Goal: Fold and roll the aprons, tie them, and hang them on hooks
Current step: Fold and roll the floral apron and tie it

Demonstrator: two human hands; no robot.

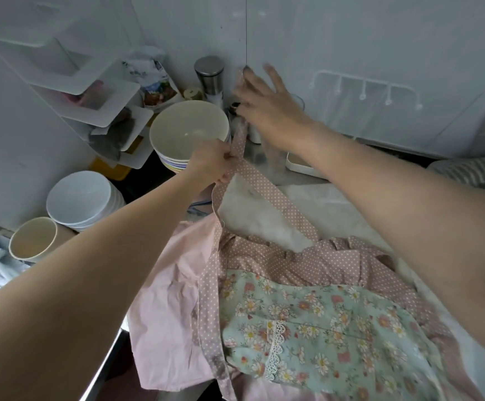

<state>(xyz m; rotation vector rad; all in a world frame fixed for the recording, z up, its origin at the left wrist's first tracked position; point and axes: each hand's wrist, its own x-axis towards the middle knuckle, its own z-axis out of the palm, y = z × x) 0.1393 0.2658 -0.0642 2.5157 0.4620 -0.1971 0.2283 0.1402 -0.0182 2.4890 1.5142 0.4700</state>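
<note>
Holding dotted strap (237,157) taut: your left hand (211,163) pinches it low, fingers curled round; your right hand (264,107) lifts its upper end, some fingers splayed, exact grip blurred. Strap's long axis runs from left grip up to right. Apron (308,314) lies crumpled on surface (336,204) below both grips, toward you. Bowls (189,131) crowd left grip; hook rail (365,85) beyond right hand.

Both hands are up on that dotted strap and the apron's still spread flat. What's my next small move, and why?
Probably lay the dotted strap back down onto the apron. The left hand pinches it and the right hand lifts its end over the bowls, while the apron lies unfolded, so folding seems to come first.
</note>
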